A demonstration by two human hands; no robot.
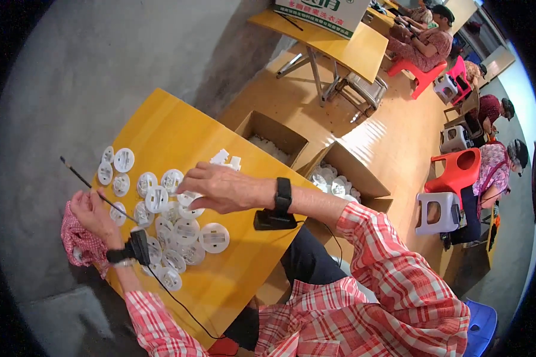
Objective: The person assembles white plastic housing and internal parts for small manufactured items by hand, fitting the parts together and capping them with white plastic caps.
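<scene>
My left hand [93, 219], at the table's left edge, is closed around a thin dark rod [77, 174] that slants across it; the rod's exact kind is unclear. Across from it, my right hand [223, 187] reaches over the yellow table with thumb and fingers bent about a round white plastic disc [187, 199], partly hidden by the fingers. Between and below both hands lies a loose cluster of similar discs [186, 232], several with slots and small fittings. Smaller white plastic pieces [221, 157] lie just beyond my right hand.
A red checked cloth [80, 241] hangs at the table's [161, 119] left edge. Two cardboard boxes [363, 169] with white parts stand beyond it. Cables run from both wrist straps. Farther off are another yellow table [363, 50], red stools [458, 172] and seated people [426, 47].
</scene>
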